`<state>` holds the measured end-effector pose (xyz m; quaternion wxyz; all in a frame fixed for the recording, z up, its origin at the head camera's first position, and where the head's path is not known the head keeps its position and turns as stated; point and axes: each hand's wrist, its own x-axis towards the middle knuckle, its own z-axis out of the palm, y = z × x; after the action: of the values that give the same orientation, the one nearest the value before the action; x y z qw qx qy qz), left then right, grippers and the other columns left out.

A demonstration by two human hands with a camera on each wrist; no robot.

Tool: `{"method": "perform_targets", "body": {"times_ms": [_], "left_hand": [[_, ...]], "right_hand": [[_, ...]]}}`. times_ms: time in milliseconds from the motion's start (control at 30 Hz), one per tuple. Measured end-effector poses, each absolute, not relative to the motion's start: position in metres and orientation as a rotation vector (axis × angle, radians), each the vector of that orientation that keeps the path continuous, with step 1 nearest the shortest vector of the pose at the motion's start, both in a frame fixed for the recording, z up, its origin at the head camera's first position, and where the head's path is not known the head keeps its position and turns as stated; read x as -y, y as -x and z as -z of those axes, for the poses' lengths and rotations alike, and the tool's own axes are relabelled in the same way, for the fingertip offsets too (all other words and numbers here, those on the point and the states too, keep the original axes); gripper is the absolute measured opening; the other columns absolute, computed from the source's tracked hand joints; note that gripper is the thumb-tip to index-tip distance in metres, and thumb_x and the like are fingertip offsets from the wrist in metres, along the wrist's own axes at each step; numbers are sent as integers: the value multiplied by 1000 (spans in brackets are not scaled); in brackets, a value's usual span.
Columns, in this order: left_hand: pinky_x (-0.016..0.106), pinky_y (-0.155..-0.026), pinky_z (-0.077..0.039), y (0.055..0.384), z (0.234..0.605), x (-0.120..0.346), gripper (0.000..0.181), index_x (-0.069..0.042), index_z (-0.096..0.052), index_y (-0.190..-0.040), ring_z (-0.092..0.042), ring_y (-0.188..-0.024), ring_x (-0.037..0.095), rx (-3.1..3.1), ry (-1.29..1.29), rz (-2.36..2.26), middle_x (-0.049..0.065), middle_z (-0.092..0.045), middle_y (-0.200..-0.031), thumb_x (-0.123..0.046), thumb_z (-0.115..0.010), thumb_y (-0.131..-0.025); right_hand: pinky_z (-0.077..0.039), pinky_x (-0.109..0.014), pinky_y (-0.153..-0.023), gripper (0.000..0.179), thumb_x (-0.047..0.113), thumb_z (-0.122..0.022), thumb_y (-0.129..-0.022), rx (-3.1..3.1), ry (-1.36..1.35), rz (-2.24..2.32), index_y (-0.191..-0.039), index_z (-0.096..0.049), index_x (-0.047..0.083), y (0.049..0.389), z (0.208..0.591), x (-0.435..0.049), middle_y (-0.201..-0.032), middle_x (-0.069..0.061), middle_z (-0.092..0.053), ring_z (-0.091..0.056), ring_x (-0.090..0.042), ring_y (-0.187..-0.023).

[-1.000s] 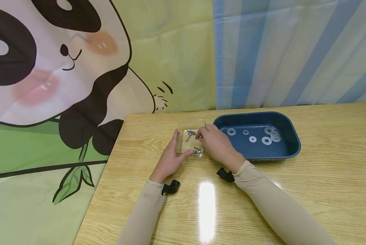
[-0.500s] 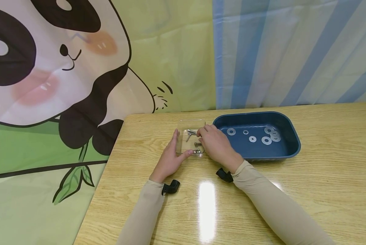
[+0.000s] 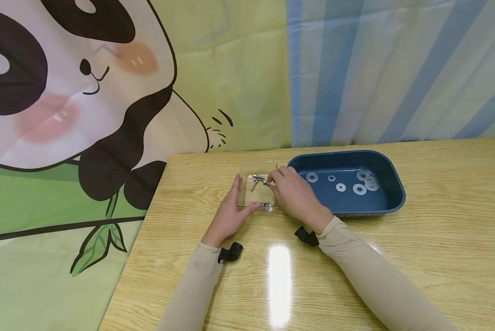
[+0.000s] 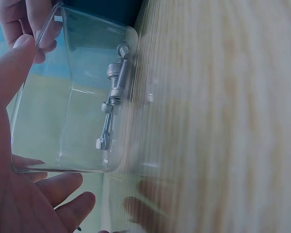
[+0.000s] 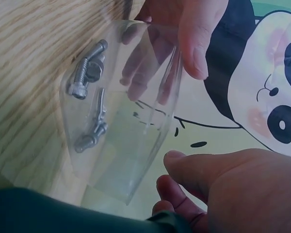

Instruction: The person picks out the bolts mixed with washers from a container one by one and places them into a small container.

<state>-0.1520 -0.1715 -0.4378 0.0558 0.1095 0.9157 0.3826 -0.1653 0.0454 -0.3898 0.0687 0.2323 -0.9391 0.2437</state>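
Observation:
A clear plastic box point(image 3: 257, 191) stands on the table, with several metal bolts point(image 4: 114, 80) lying at its bottom. My left hand point(image 3: 227, 216) holds it at the near-left corner. Its thumb point(image 4: 14, 68) lies along the near rim and its fingers point(image 4: 63, 189) reach round the left wall. Beside the box's right edge is my right hand point(image 3: 297, 195), fingers loosely bent. In the right wrist view, the thumb point(image 5: 194, 165) and fingers point(image 5: 174, 194) of that hand show nothing between them. Whether it touches the rim cannot be seen.
Right of the box stands a dark blue tray point(image 3: 389, 197) holding several flat washers point(image 3: 359, 189). My right hand partly covers its left end. A curtain with a panda print point(image 3: 106, 115) hangs behind and left of the wooden table point(image 3: 247, 294).
A bolt by my right fingertips has shifted in the box, first nearer to me, then back toward the others. My left hand has kept its hold on the box.

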Motion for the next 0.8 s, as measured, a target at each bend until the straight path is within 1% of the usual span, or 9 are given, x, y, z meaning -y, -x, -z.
{"method": "perform_targets", "body": {"times_ms": [133, 233, 367, 500, 600, 733, 800], "left_hand": [[50, -119, -23, 151, 438, 171, 107, -19, 0, -164, -21, -150, 26, -2779, -336, -1168, -1, -15, -167, -71, -57, -89], [51, -119, -23, 151, 437, 171, 105, -22, 4, -163, -22, -150, 28, -2772, -327, -1189, 0, -16, -167, -65, -61, -91], [53, -119, -24, 151, 437, 172, 104, -31, 9, -161, -24, -149, 30, -2767, -307, -1216, 2, -19, -166, -56, -66, -93], [53, -118, -25, 151, 437, 173, 105, -34, 11, -160, -25, -149, 29, -2773, -302, -1212, 2, -21, -166, -58, -66, -92], [52, -119, -24, 152, 437, 172, 103, -33, 9, -161, -24, -149, 29, -2785, -302, -1208, 3, -20, -166, -57, -65, -93], [53, -118, -23, 152, 434, 173, 98, -29, 1, -163, -24, -149, 32, -2807, -280, -1202, 5, -20, -166, -54, -65, -95], [53, -118, -23, 152, 431, 175, 96, -27, -3, -163, -24, -149, 33, -2819, -269, -1195, 5, -20, -165, -54, -64, -95]], "right_hand": [[-52, -41, -82, 20, 8, -67, -97, 2850, -673, -762, -116, -68, 4, 163, 386, -50, -114, -13, -63, -55, -29, -102], [-52, -41, -81, 20, 11, -66, -98, 2862, -655, -779, -116, -68, 4, 161, 383, -55, -114, -12, -62, -53, -29, -103], [-51, -42, -78, 21, 13, -67, -98, 2854, -631, -779, -117, -68, 4, 158, 380, -62, -109, -12, -61, -52, -29, -100], [-51, -43, -79, 22, 13, -68, -97, 2825, -633, -752, -117, -67, 3, 156, 378, -72, -109, -13, -61, -53, -31, -100], [-52, -43, -81, 24, 14, -68, -98, 2816, -630, -735, -117, -67, 1, 154, 378, -82, -112, -15, -60, -52, -32, -103], [-51, -44, -80, 26, 15, -68, -98, 2802, -590, -729, -118, -65, 0, 150, 378, -101, -115, -17, -57, -50, -34, -104], [-50, -47, -81, 28, 15, -69, -97, 2767, -572, -717, -119, -65, -1, 149, 378, -112, -116, -19, -56, -50, -36, -105]]}}
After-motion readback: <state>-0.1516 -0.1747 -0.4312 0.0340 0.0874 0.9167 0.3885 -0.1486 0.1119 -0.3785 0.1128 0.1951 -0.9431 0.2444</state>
